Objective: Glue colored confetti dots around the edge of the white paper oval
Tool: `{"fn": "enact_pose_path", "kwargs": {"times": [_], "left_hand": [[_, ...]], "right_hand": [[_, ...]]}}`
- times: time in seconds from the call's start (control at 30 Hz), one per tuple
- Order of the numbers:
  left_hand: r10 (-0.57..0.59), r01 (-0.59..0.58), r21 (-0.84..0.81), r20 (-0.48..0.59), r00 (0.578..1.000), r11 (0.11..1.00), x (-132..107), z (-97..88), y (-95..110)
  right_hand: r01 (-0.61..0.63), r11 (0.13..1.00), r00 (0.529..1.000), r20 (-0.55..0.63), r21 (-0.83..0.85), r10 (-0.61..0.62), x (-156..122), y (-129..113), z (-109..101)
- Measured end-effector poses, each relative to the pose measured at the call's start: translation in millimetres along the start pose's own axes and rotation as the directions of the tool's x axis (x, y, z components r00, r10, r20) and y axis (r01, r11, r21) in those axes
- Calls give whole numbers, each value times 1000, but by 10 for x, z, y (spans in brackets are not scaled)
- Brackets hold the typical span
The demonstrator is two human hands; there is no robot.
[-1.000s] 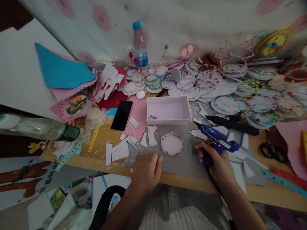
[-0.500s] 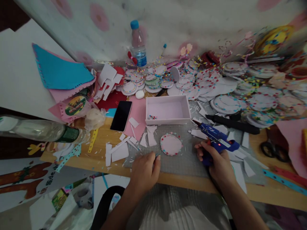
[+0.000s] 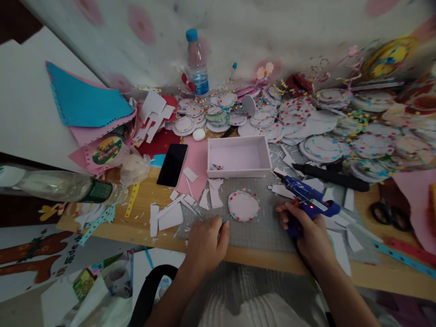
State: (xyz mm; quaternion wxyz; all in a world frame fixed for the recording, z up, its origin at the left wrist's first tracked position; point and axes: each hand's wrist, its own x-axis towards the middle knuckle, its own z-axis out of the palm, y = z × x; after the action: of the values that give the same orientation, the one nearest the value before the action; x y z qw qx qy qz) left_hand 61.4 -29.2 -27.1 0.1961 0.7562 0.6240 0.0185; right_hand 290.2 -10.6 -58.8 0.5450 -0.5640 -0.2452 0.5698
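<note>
My right hand is wrapped round the handle of a blue hot glue gun with a lit red light; its nozzle points left, towards the box. A glue stick sticks out of its back. My left hand rests closed at the mat's front edge, thumb against the curled forefinger. A tiny bluish bit shows at the fingertips, too small to name. Between the hands lies a white paper disc edged with small red and blue pieces, touched by neither hand. Behind it stands an open white box with a few small coloured pieces inside.
Stacks of decorated discs line the back. A phone, paper scraps and a bottle lying on its side are on the left. Black scissors and a black rod-like tool lie right. A water bottle stands behind.
</note>
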Motion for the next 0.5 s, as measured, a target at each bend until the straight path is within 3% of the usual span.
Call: {"fn": "enact_pose_path", "kwargs": {"times": [0.1,0.37,0.5], "left_hand": [[0,0,-15,1,1000,1000,3,4,-5],[-1,1,-2,1,1000,1000,15,-12,4],[-2,2,-9,1,1000,1000,11,-28,3]], "right_hand": [[14,1000,1000,4,17,-14,-25,5,12],[-51,996,976,206,-77,66,-115,25,38],[-55,994,966,248,-91,76,-119,58,45]]}}
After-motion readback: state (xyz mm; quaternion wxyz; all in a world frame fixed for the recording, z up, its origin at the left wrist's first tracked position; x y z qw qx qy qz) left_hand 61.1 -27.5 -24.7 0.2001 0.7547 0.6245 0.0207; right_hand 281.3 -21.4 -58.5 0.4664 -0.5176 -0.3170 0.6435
